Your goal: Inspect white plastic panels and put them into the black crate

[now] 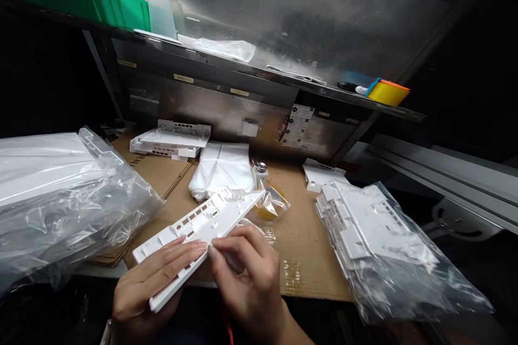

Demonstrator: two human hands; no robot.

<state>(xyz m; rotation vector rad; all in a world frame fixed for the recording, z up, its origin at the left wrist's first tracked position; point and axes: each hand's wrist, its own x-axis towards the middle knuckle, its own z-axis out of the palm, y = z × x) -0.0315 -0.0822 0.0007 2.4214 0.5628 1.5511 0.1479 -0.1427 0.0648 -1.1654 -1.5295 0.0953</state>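
A long white plastic panel (202, 223) with slots and clips lies tilted over the cardboard-covered bench, its far end pointing up and right. My left hand (151, 280) grips its near end, fingers laid across the top face. My right hand (246, 275) is closed beside it, fingertips pinching at the panel's edge near the middle. Whether something small sits between those fingertips is hidden.
A clear bag of white sheets (60, 194) lies left. A bagged stack of white panels (376, 237) lies right. Stacked panels (172, 140), folded plastic bags (222, 170), a small metal-topped dispenser (259, 168) and a yellow tape roll (269, 205) sit behind. A shelf (259, 73) overhangs the bench.
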